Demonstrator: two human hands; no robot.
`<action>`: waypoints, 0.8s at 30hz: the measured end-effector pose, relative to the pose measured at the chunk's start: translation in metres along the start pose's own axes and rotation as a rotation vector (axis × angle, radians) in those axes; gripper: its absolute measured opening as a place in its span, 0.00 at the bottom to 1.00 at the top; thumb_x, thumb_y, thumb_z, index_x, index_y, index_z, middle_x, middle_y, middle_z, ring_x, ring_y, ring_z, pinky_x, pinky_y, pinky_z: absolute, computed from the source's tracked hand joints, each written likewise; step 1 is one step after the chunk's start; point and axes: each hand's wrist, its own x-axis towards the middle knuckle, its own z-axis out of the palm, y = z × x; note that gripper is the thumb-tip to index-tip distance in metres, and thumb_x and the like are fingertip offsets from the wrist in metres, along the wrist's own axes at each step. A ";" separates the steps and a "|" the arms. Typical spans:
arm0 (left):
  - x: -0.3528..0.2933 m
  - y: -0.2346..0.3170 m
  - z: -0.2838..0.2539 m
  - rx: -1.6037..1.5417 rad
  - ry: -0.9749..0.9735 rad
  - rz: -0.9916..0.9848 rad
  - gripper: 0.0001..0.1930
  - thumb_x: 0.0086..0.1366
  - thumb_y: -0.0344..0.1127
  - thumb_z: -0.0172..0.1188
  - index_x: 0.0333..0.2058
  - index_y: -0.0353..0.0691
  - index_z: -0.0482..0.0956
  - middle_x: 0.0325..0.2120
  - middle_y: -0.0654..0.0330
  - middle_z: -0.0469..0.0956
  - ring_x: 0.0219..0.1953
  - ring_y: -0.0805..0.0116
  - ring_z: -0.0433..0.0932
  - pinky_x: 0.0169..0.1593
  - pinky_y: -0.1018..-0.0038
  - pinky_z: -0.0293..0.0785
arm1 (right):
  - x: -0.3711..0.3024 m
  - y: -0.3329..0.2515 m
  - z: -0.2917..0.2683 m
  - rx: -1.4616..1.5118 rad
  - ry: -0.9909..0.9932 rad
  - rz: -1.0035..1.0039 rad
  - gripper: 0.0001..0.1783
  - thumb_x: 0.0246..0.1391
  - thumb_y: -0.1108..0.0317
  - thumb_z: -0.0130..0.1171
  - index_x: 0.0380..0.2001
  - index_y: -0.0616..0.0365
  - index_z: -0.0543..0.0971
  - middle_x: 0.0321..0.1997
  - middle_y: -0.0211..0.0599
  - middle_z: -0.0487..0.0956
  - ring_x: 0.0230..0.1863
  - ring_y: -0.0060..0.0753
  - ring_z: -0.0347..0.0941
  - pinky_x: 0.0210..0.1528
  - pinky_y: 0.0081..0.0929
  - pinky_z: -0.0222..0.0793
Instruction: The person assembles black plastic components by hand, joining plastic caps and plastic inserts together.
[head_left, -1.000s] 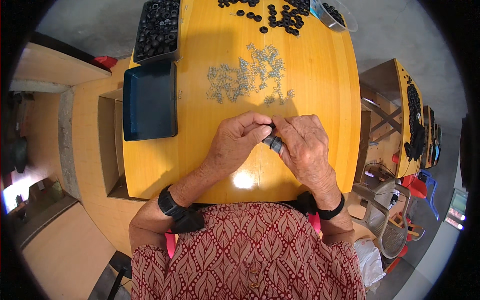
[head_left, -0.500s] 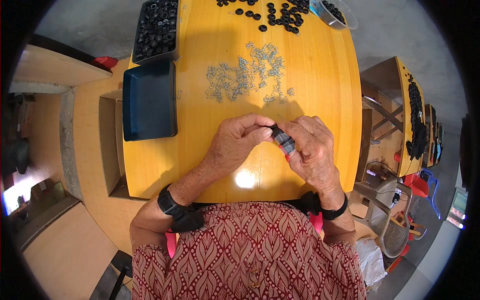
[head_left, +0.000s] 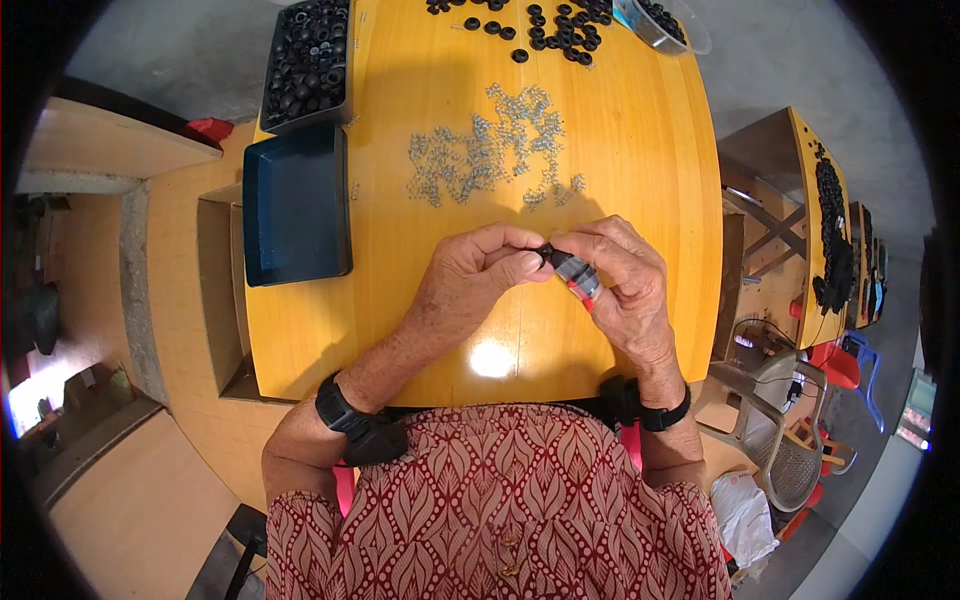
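Observation:
Above the near half of the table, my left hand [head_left: 468, 278] pinches a small black part [head_left: 544, 254] between thumb and fingertips. My right hand [head_left: 632, 285] is closed round a short tool [head_left: 579, 277] with a black tip, a grey see-through body and red at its rear end; its exact kind is unclear. The tip meets the black part, and fingers partly cover the contact. Just beyond my hands, many tiny silver metal pieces [head_left: 482, 160], perhaps small screws, lie spread over the wood.
A dark blue tray [head_left: 297, 210] stands at the table's left edge. Behind it is a bin [head_left: 347, 90] of black round parts. More black rings [head_left: 565, 40] lie at the far side, near a clear bowl [head_left: 690, 45]. Chairs [head_left: 790, 440] stand to the right.
The tool has drawn slightly back from my left fingers, so more of its tip shows. My right fingers have shifted and straightened a little around it.

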 end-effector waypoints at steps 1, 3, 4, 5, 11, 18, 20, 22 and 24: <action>0.000 0.001 0.000 0.000 0.001 0.000 0.10 0.68 0.29 0.55 0.44 0.29 0.76 0.36 0.62 0.79 0.41 0.76 0.78 0.49 0.80 0.74 | 0.000 -0.002 -0.001 -0.079 0.000 -0.021 0.14 0.41 0.75 0.66 0.36 0.61 0.81 0.31 0.39 0.79 0.33 0.41 0.75 0.37 0.33 0.69; -0.001 0.001 0.001 0.040 -0.024 -0.007 0.10 0.68 0.29 0.55 0.44 0.29 0.75 0.36 0.62 0.79 0.40 0.77 0.77 0.47 0.80 0.74 | 0.000 -0.009 -0.003 -0.157 -0.001 -0.039 0.14 0.39 0.75 0.66 0.35 0.61 0.81 0.31 0.39 0.79 0.33 0.41 0.75 0.37 0.33 0.69; -0.001 0.000 0.000 0.039 -0.024 -0.009 0.10 0.68 0.29 0.55 0.44 0.29 0.75 0.36 0.62 0.79 0.40 0.77 0.77 0.47 0.80 0.74 | 0.001 -0.016 -0.005 -0.226 -0.028 -0.056 0.15 0.38 0.75 0.67 0.35 0.61 0.81 0.31 0.40 0.78 0.33 0.41 0.75 0.37 0.33 0.69; -0.002 0.001 0.000 0.051 -0.031 0.001 0.10 0.68 0.29 0.55 0.44 0.29 0.75 0.36 0.62 0.79 0.40 0.78 0.77 0.47 0.81 0.74 | 0.002 -0.021 -0.006 -0.296 -0.054 -0.073 0.15 0.37 0.74 0.67 0.34 0.61 0.81 0.31 0.40 0.78 0.33 0.41 0.75 0.37 0.33 0.69; 0.000 0.002 -0.001 0.076 -0.043 0.022 0.09 0.68 0.29 0.56 0.43 0.30 0.75 0.36 0.62 0.79 0.41 0.78 0.77 0.47 0.81 0.73 | -0.002 -0.018 -0.002 -0.200 0.000 -0.036 0.19 0.35 0.73 0.69 0.37 0.61 0.81 0.34 0.39 0.78 0.34 0.40 0.75 0.38 0.33 0.69; 0.000 0.004 0.000 0.041 -0.027 0.029 0.09 0.67 0.28 0.55 0.43 0.30 0.77 0.36 0.63 0.80 0.40 0.77 0.77 0.48 0.80 0.73 | -0.004 -0.010 0.012 -0.316 0.040 -0.179 0.24 0.36 0.72 0.69 0.42 0.62 0.79 0.36 0.38 0.78 0.37 0.39 0.74 0.41 0.35 0.69; -0.001 0.008 -0.001 0.091 -0.024 0.011 0.10 0.68 0.30 0.55 0.43 0.31 0.78 0.36 0.63 0.80 0.40 0.78 0.77 0.47 0.80 0.73 | -0.004 -0.008 0.014 -0.357 0.056 -0.196 0.23 0.36 0.72 0.70 0.41 0.63 0.79 0.35 0.38 0.78 0.36 0.39 0.74 0.41 0.35 0.69; -0.001 0.012 -0.001 0.140 -0.022 -0.008 0.10 0.68 0.31 0.55 0.44 0.31 0.78 0.36 0.64 0.79 0.40 0.78 0.76 0.47 0.80 0.73 | -0.005 -0.003 0.013 -0.351 0.056 -0.197 0.23 0.36 0.72 0.69 0.41 0.63 0.79 0.35 0.38 0.78 0.36 0.40 0.74 0.40 0.34 0.69; -0.003 0.015 0.001 0.026 0.017 -0.077 0.12 0.69 0.35 0.54 0.44 0.32 0.79 0.36 0.66 0.79 0.39 0.80 0.75 0.45 0.80 0.72 | -0.005 -0.002 0.013 -0.339 0.054 -0.201 0.23 0.36 0.73 0.69 0.41 0.63 0.79 0.35 0.39 0.78 0.35 0.40 0.74 0.40 0.34 0.69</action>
